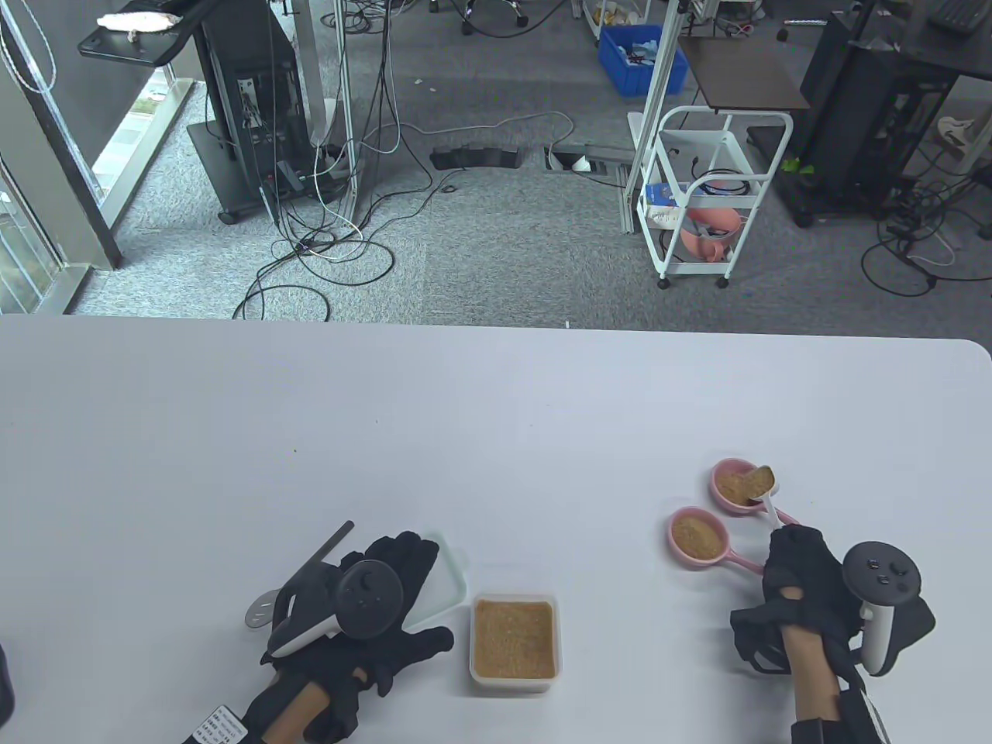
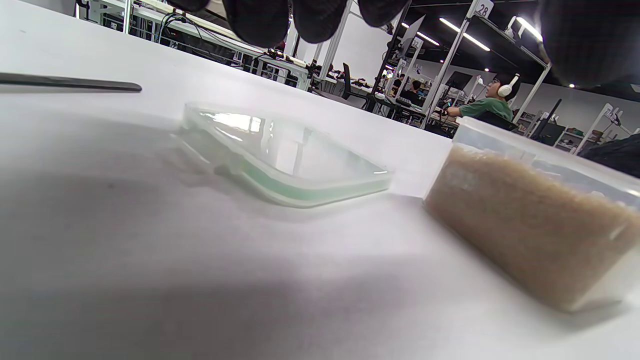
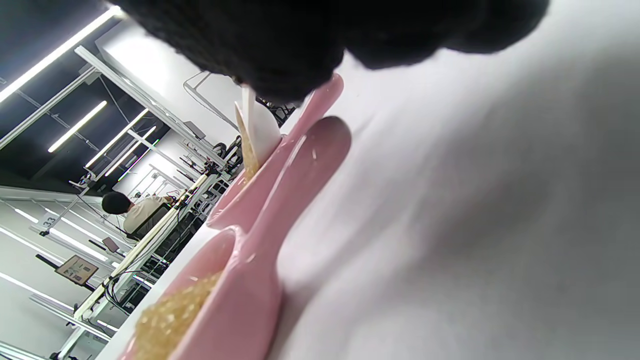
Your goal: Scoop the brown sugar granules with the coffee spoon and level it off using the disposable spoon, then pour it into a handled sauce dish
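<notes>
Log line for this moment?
stage: pouring | right hand: tips spoon over far pink dish | left hand: resting on table, on lid

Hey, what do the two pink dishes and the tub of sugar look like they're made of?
Pink dishes: probably glazed ceramic or glossy plastic; the handles show smooth, shiny highlights in the right wrist view, too close to call. Sugar tub: translucent plastic, frosted finish; the brown granules show through its wall in the left wrist view.
</notes>
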Motion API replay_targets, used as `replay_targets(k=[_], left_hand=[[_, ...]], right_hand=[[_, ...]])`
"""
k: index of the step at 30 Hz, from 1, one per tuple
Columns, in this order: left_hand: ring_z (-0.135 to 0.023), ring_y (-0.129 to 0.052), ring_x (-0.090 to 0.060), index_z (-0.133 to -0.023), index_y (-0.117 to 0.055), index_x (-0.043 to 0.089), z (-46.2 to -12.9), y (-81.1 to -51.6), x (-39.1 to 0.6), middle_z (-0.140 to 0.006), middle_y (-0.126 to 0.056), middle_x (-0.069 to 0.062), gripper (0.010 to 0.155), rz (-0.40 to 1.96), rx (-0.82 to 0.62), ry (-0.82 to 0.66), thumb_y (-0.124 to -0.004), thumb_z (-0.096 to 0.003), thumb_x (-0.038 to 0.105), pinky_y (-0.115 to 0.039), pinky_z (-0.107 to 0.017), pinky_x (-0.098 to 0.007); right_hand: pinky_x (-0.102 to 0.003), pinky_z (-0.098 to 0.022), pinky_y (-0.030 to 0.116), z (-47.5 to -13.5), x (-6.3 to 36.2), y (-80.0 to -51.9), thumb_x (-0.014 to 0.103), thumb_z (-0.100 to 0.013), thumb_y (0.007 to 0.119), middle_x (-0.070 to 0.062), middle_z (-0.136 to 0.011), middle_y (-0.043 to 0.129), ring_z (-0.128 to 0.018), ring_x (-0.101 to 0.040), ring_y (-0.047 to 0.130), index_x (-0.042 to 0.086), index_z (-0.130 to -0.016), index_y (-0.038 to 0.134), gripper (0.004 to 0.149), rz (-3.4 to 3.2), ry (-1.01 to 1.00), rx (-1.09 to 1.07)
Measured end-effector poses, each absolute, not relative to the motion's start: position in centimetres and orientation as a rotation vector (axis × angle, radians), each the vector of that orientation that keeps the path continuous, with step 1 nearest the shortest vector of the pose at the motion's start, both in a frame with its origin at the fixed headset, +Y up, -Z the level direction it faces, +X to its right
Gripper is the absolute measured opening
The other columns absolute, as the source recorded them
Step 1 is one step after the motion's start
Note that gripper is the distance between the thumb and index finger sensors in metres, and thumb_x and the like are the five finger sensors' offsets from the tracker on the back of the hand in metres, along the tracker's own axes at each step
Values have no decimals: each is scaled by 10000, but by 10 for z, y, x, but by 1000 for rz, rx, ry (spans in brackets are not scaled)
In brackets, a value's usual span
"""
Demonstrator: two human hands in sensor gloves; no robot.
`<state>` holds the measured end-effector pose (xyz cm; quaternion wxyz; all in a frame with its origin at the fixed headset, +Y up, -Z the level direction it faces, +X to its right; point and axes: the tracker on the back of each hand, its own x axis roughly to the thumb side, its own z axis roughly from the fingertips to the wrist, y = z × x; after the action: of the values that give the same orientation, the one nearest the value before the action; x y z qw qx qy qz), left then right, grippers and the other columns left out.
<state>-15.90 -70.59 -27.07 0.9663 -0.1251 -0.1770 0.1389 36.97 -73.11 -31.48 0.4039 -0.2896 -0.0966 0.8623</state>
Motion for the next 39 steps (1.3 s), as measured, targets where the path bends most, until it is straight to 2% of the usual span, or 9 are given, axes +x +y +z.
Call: replay_targets(k=[39], left_hand=[[-1190, -444, -376, -1165, -247, 356, -270, -707, -157, -1251, -311, 15, 1014, 269, -269, -371, -642, -372, 850, -407, -825, -590]], right_hand=[[-546, -508, 710, -320, 326, -707, 320, -482, 849, -42, -477, 965, -293, -271, 914, 132, -878, 855, 439, 2822, -549, -603]])
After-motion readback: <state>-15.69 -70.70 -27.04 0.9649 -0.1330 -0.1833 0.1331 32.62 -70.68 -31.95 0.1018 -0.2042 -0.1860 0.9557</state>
